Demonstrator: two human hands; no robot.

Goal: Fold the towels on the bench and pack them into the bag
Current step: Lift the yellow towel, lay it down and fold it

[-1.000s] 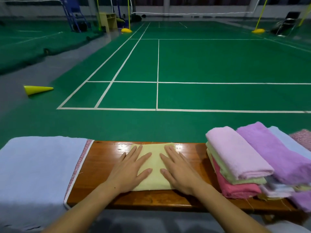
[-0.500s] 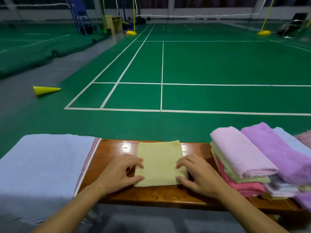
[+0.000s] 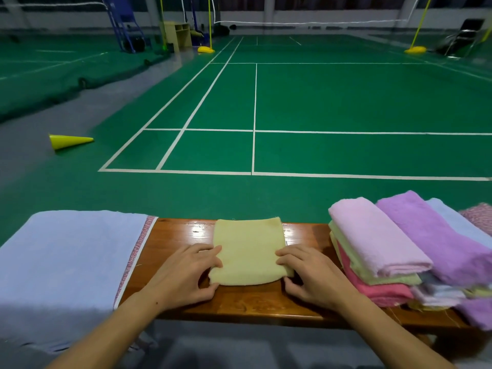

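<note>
Both hands have slid from flat atop the yellow towel (image 3: 249,251) to its side edges.
Left hand (image 3: 183,275) and right hand (image 3: 311,275) pinch the folded towel mid-bench (image 3: 170,243); folding looks done, lifting toward an unseen bag next.

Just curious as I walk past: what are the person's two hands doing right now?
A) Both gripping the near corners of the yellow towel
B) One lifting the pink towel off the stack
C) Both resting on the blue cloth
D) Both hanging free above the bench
A: the left hand and right hand each pinch a near corner of the yellow towel lying on the bench.
</note>
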